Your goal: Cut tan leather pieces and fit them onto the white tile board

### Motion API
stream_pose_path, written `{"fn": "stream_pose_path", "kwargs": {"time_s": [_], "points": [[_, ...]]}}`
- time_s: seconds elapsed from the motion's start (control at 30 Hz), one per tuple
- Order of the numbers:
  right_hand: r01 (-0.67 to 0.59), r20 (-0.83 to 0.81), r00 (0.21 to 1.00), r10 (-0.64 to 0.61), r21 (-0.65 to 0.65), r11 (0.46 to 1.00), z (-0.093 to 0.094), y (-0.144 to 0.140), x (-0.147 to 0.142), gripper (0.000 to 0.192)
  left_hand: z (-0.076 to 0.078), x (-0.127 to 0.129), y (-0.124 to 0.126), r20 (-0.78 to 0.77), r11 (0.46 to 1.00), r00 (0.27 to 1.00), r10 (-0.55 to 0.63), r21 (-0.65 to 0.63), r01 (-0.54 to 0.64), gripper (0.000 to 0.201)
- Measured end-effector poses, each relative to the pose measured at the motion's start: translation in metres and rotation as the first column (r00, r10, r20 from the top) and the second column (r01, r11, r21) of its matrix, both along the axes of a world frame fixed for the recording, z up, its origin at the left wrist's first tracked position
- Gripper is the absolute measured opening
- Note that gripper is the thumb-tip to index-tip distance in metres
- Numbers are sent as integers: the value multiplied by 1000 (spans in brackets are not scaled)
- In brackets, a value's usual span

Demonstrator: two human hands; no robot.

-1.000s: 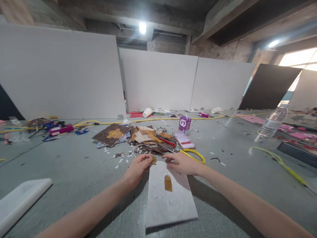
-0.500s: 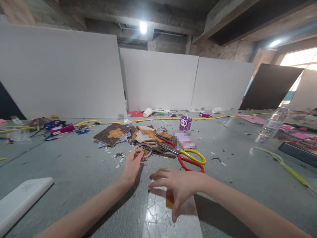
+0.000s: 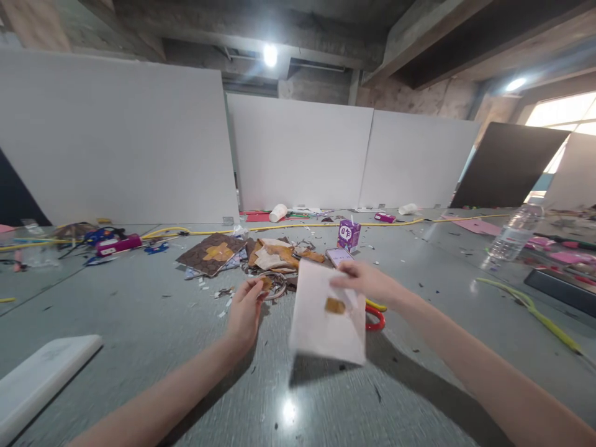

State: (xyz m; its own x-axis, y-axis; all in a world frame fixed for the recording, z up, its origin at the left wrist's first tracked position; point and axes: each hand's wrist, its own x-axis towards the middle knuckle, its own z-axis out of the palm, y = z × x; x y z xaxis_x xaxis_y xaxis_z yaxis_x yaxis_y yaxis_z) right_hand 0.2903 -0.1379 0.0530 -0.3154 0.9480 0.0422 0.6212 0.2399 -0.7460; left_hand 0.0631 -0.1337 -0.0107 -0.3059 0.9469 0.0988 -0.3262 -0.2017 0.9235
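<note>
My right hand (image 3: pixel 370 282) holds a white sheet (image 3: pixel 316 329) by its top edge, lifted off the grey table (image 3: pixel 139 323) and tilted. A small brown piece (image 3: pixel 334 305) sticks to the sheet. My left hand (image 3: pixel 245 310) rests on the table beside the sheet, fingertips pinched on a small brown scrap (image 3: pixel 266 283) near a metal ring (image 3: pixel 278 285). Red and yellow scissors (image 3: pixel 376 315) lie partly hidden behind the sheet.
A pile of brown and tan cut pieces (image 3: pixel 274 253) and a dark patterned board (image 3: pixel 210 252) lie beyond the hands. Also there: a purple carton (image 3: pixel 348 234), a phone (image 3: pixel 338 256), a water bottle (image 3: pixel 514 233), a white slab (image 3: pixel 41 372), a yellow cable (image 3: pixel 279 227), white partitions behind.
My right hand picked the white sheet up from the table and raised it. My left hand moved from the sheet's edge to the scrap by the ring.
</note>
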Motion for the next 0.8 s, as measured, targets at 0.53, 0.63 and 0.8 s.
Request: {"fn": "stream_pose_path", "kwargs": {"time_s": [0.53, 0.63, 0.8], "points": [[-2, 28, 999, 29, -687, 727, -28, -6, -19, 8, 0, 11, -42, -832, 966, 555, -29, 119, 228, 18], [-30, 129, 979, 155, -667, 745, -26, -10, -24, 13, -4, 9, -41, -921, 972, 386, -52, 42, 230, 19], [4, 425, 891, 158, -355, 935, -26, -9, -26, 29, -7, 15, -50, -997, 937, 24, -71, -58, 345, 17]]}}
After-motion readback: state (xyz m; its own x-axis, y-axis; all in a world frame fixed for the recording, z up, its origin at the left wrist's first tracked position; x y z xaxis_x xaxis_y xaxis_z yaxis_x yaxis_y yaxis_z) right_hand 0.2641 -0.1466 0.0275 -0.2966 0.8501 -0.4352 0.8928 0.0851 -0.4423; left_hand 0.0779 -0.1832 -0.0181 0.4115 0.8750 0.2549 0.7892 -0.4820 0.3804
